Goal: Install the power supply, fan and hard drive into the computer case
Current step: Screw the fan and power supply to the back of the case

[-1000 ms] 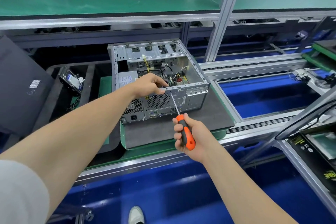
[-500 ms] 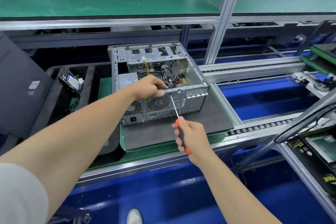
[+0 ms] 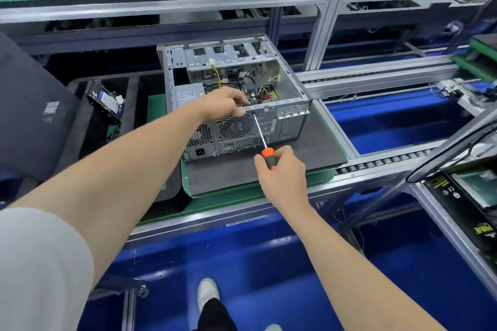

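Computer case: where is it, and what is it like?
— An open box of bare grey sheet metal. It lies on its side on a flat, dark, matte mat, with its rear panel toward the person.
— And the parts?
— The power supply, a plain grey block with a printed label, sits inside the case at the left, against the rear panel. The hard drive, a flat slab with a blue-and-white label, lies well left of the case in a black foam tray. The fan shows behind a round perforated grille in the case's rear panel.
— The hands?
— The left hand curls over the rear panel's top edge, above the grille. The right hand, just in front of the case, wraps the black-and-orange handle of a screwdriver. Its thin steel shaft slants up, with the tip on the rear panel at the grille's upper right.
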Motion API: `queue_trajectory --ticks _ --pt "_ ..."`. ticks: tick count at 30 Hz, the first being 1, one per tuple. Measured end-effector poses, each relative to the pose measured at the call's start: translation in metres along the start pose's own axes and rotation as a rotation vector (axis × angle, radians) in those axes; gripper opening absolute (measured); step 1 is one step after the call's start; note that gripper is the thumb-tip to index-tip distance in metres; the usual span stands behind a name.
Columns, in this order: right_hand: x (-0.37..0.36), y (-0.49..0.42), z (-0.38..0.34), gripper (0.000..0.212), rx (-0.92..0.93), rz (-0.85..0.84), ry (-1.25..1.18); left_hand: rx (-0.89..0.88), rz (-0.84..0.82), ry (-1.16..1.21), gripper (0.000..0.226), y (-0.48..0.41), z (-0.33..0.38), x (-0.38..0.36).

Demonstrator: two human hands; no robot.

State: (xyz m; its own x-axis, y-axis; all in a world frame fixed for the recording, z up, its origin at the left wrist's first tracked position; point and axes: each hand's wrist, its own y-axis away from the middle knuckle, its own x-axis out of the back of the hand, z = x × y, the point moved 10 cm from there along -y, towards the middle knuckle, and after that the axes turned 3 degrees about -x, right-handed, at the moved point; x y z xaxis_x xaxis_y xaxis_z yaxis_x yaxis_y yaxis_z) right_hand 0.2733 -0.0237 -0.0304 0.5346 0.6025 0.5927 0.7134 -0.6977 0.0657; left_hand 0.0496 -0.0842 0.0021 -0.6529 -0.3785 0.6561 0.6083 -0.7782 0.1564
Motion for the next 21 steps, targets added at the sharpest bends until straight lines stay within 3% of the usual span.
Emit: queue_trajectory --ticks 2,3,6,8,10,13,15,18,21 --pt "0.011 0.007 -0.02 0.028 0.196 0.177 0.434 0.008 0.007 0.01 0.025 0.0 -0.002 -0.001" --pt "0.014 0.008 -0.027 0.028 0.237 0.226 0.539 0.009 0.012 0.016 0.024 -0.001 -0.002 0.0" --pt "0.011 -0.002 -0.024 0.031 0.226 0.15 0.466 0.005 0.026 0.038 0.022 -0.003 -0.003 0.0" --pt "0.004 -0.01 -0.01 0.04 0.125 0.001 0.126 0.008 0.025 0.065 0.02 -0.004 -0.004 0.0" --pt "-0.014 -0.017 0.019 0.039 -0.209 -0.204 -0.496 0.015 0.018 0.102 0.018 -0.005 -0.007 0.0" --pt "-0.061 0.01 0.02 0.029 -0.67 -0.638 -1.324 0.011 0.005 0.134 0.018 -0.007 -0.008 -0.002" --pt "-0.07 0.018 0.013 0.029 -0.749 -0.745 -1.553 0.002 0.003 0.122 0.019 -0.006 -0.006 -0.001" --pt "-0.072 0.019 0.019 0.031 -0.727 -0.672 -1.444 -0.014 -0.014 0.071 0.018 -0.005 -0.004 -0.002" --pt "-0.049 0.005 0.03 0.025 -0.515 -0.405 -0.892 -0.013 -0.024 0.045 0.018 -0.004 -0.003 -0.003"
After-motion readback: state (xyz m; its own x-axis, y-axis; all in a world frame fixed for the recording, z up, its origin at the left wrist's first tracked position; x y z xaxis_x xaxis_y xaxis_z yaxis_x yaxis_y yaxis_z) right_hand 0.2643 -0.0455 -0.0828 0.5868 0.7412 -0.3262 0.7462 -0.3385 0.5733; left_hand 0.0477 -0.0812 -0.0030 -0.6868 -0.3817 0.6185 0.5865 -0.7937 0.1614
